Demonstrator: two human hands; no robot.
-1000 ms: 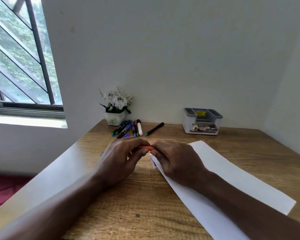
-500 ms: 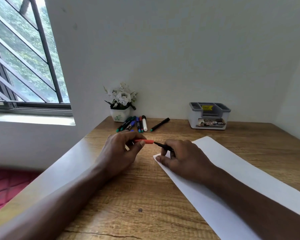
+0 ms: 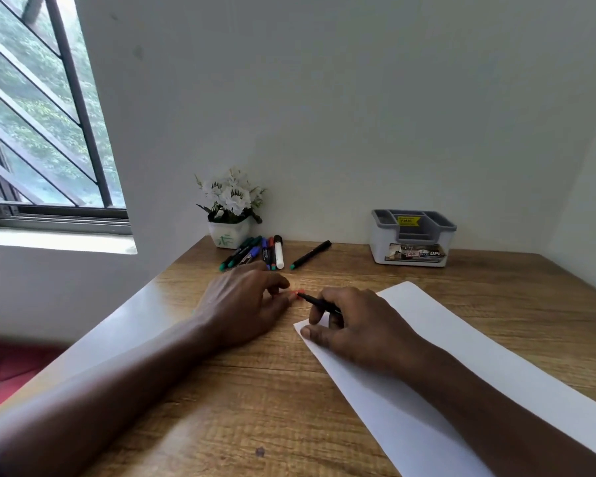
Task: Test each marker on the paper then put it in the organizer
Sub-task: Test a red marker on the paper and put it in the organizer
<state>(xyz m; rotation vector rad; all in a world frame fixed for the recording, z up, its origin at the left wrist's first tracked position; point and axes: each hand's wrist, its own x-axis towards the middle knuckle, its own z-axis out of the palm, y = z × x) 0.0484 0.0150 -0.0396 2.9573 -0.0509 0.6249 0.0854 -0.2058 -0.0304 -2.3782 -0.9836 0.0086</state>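
I see right hand (image 3: pixel 358 330) gripping thin black marker (image 3: pixel 319 302) at corner of white paper sheet (image 3: pixel 468 380); left hand (image 3: pixel 245 302) pinches blurred red cap (image 3: pixel 298 293) by its tip; loose marker pile (image 3: pixel 260 253), grey plastic organizer (image 3: pixel 412 251) sit behind, well apart.

Barred window (image 3: pixel 42 115), white walls (image 3: pixel 341 98)

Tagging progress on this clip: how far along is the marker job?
Done: nothing visible. The paper shows no marks and no marker sticks out of the organizer. In hand: the right hand grips an uncapped marker at the paper's corner, and the left hand seems to pinch its blurred red cap. Left: test and store this one, then the pile by the flower pot and the lone black marker.
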